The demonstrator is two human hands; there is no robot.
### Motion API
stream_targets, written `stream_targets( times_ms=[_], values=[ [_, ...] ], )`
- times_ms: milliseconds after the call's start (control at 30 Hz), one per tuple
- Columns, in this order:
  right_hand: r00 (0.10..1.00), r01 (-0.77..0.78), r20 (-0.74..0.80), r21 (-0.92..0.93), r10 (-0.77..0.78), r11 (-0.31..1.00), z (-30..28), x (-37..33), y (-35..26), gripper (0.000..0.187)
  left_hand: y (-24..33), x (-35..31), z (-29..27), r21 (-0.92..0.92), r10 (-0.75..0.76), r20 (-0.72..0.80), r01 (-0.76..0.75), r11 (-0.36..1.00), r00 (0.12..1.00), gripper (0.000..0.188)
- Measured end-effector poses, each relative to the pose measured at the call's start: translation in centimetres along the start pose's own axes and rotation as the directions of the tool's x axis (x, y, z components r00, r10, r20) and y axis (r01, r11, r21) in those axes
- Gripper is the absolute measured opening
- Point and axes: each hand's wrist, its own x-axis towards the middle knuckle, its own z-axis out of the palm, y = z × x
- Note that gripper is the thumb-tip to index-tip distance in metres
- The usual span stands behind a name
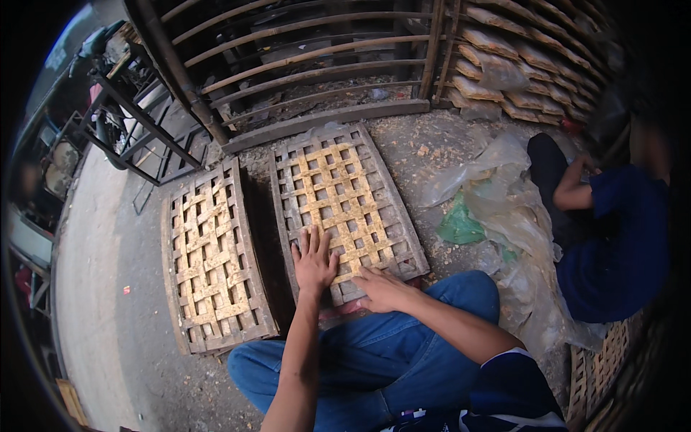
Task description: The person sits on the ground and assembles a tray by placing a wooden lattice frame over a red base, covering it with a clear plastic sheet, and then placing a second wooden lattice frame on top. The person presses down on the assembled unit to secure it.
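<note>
In front of my crossed legs lies a rectangular woven bamboo lattice rack [389,189], its middle strips yellowish and its border grey-brown. My left hand [314,263] rests flat on its near left part, fingers spread, palm down. Close to the near edge, my right hand [383,289] touches the lattice with its fingers stretched to the left; part of its fingers is hard to see. Neither hand visibly grips anything. To the left, a stack of similar lattice racks [214,245] stands apart, with a dark gap between the two.
A slatted wooden fence [317,45] closes off the far side. Filled clear bags [497,72] are piled at the far right. Crumpled plastic sheeting [515,209] and a green bag [461,222] lie beside a seated person in dark blue [612,237]. A dark metal frame [144,129] stands far left.
</note>
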Motion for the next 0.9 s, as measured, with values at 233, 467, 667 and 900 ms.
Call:
stream_targets(
  times_ms=[233,467,667,900],
  values=[
    [0.999,-0.002,0.046,-0.008,0.002,1.000,-1.3,-0.1,-0.7,0.062,-0.2,0.1,0.1,-0.002,-0.005,-0.006,0.005,1.000,1.000,0.057],
    [0.998,-0.008,0.057,-0.015,0.009,1.000,-0.9,0.0,-0.4,0.060,0.0,0.1,0.2,0.002,0.005,-0.025,-0.005,1.000,1.000,0.056],
    [0.993,-0.031,0.111,-0.021,0.033,0.999,-1.3,0.1,-0.6,0.061,0.1,0.1,0.2,0.016,0.005,-0.027,-0.005,1.000,1.000,0.055],
    [0.995,-0.027,0.094,-0.043,0.031,0.999,-0.9,0.3,-0.5,0.058,0.0,0.2,0.3,0.019,0.020,-0.048,-0.020,1.000,0.999,0.055]
  ],
)
